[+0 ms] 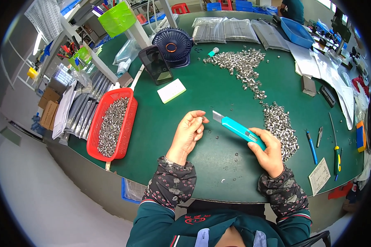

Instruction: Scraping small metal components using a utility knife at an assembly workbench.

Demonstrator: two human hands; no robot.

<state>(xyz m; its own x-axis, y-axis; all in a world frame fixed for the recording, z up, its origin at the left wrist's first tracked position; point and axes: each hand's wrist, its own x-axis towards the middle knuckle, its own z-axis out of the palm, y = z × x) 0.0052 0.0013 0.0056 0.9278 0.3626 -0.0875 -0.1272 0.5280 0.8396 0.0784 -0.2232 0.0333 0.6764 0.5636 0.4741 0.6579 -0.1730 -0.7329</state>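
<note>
My left hand [188, 132] pinches a small metal ring [203, 118] between thumb and fingertips, held above the green table [169, 136]. My right hand [268, 151] grips a teal utility knife [237, 128] by its handle; its blade points up and left, toward the ring, a short gap away. A heap of several small metal rings [279, 125] lies just right of the knife, and a bigger spread of them [244, 65] lies farther back.
A red basket [130, 123] full of metal rings stands at the left edge. A small dark fan [174, 46], a phone on a stand [156, 64] and a white pad [171, 90] sit behind. Pens and a screwdriver [336, 152] lie right. Loose rings dot the table near me.
</note>
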